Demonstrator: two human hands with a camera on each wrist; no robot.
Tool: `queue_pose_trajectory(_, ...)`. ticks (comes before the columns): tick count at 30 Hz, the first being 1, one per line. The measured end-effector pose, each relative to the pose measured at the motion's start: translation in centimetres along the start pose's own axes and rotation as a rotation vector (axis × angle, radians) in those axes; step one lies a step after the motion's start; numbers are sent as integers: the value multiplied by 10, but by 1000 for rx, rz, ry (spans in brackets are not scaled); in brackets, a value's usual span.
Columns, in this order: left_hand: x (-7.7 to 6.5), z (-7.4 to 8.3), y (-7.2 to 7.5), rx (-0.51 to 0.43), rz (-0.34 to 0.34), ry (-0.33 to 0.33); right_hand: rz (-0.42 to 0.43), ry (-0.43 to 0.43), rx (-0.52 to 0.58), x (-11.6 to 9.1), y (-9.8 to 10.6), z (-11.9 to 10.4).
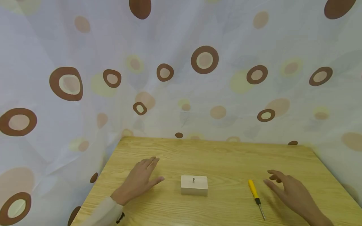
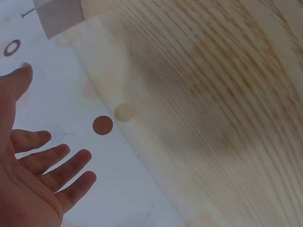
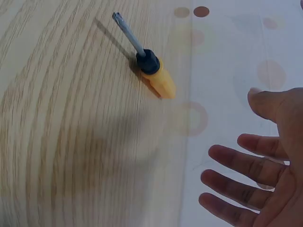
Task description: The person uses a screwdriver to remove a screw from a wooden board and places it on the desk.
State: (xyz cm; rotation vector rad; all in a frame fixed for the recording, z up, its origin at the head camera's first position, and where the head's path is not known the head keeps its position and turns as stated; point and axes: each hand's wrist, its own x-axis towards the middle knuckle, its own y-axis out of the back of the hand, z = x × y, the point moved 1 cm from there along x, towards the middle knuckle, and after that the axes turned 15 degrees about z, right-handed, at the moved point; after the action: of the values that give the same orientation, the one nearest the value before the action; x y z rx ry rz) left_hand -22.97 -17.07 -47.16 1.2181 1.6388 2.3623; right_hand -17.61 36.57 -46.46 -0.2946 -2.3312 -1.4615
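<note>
While a screw [image 1: 193, 180] stands in the top of a pale wooden block [image 1: 194, 187], its head remains clear of the surface, not sunk flush. The block sits on the worktop [image 1: 223, 158] between the hands. Just beside the right hand [image 1: 297, 194], a yellow-handled screwdriver [image 1: 257, 200] lies untouched. The left hand's [image 1: 138, 180] fingers are stretched out, the right's loosely spread; both are empty. Whether work is starting or finished cannot be told. Behind rises a ring-patterned sheet [image 1: 175, 37].
</note>
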Motion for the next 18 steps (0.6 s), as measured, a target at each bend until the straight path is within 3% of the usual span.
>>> queue_pose_trajectory(8,3,13,-14,-231,-92,116,-47,-58,46,-4,-10,-8)
queue_pose_trajectory(18,13,25,-30,-359,-155,119,-57,-53,53,-5,-24,-9)
